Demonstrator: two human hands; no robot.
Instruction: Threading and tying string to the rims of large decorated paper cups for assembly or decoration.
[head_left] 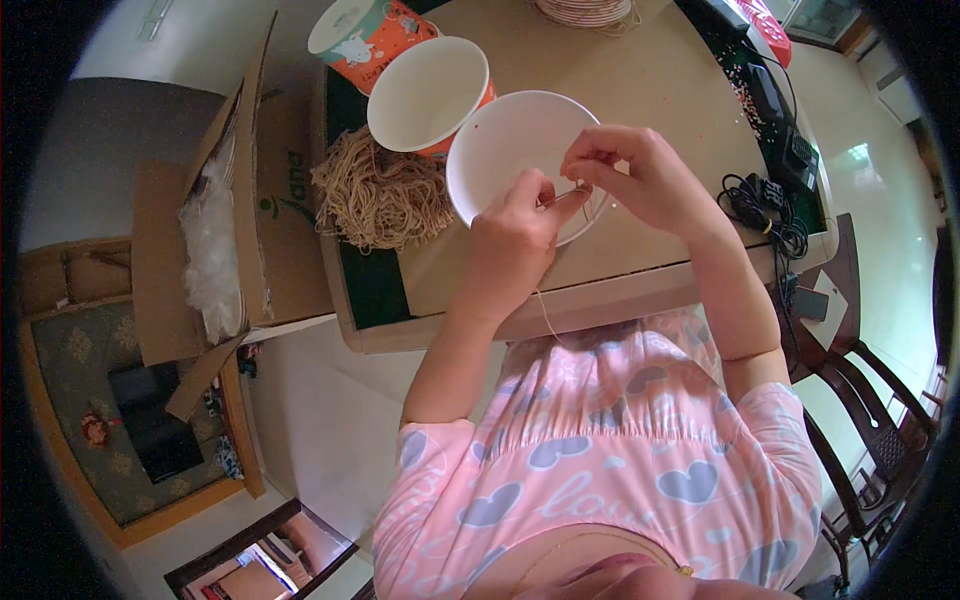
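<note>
Over the front rim of a white bowl [508,135], my two hands meet in close pinches. My left hand [515,235] is closed on a thin pale cord [545,312], whose tail drops past the table edge toward my lap. My right hand [650,180] pinches at the same cord by the left fingertips. A small thin dark piece [566,195] shows between the fingers, too small to name. Left of the bowl lies a loose heap of beige cords [385,195]. Behind it stands an orange paper tub [425,95] with a white inside.
Another printed tub [365,40] stands farther back. A coil of cord [590,10] lies at the far edge. Black cables [765,215] and adapters line the table's right side. An open cardboard box [290,200] stands left of the table, and a dark wooden chair [880,420] on the right.
</note>
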